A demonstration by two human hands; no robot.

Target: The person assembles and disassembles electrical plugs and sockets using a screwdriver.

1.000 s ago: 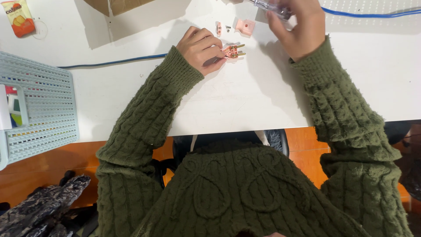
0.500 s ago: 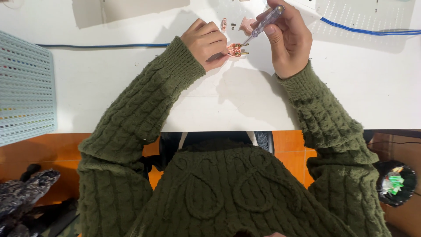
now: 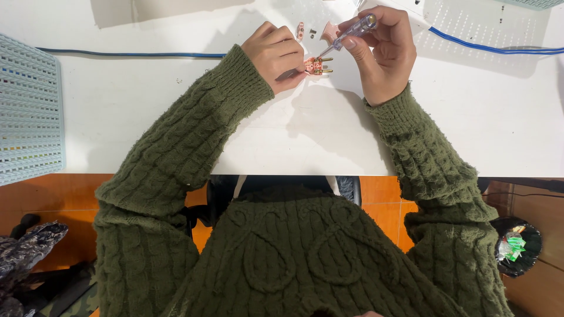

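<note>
My left hand [image 3: 275, 54] rests on the white table [image 3: 176, 117] and pinches a small pink plug part [image 3: 315, 65] with brass pins. My right hand [image 3: 382, 50] grips a clear-handled screwdriver [image 3: 346, 35], whose tip touches that plug part. Just beyond lie a pink plug cover piece [image 3: 330, 29], another small pink piece [image 3: 301, 30] and a tiny dark screw [image 3: 312, 32]. Both arms wear a green cable-knit sweater.
A pale blue perforated basket [image 3: 26, 111] stands at the left table edge. A blue cable [image 3: 135, 54] runs along the back, continuing as blue cable [image 3: 487, 49] at right. A white perforated tray [image 3: 470, 17] sits at the back right. Below, orange floor and a dark bin [image 3: 517, 253].
My right hand came down from the back with the screwdriver and set its tip on the plug part. The view shifted; my left hand stayed on the part.
</note>
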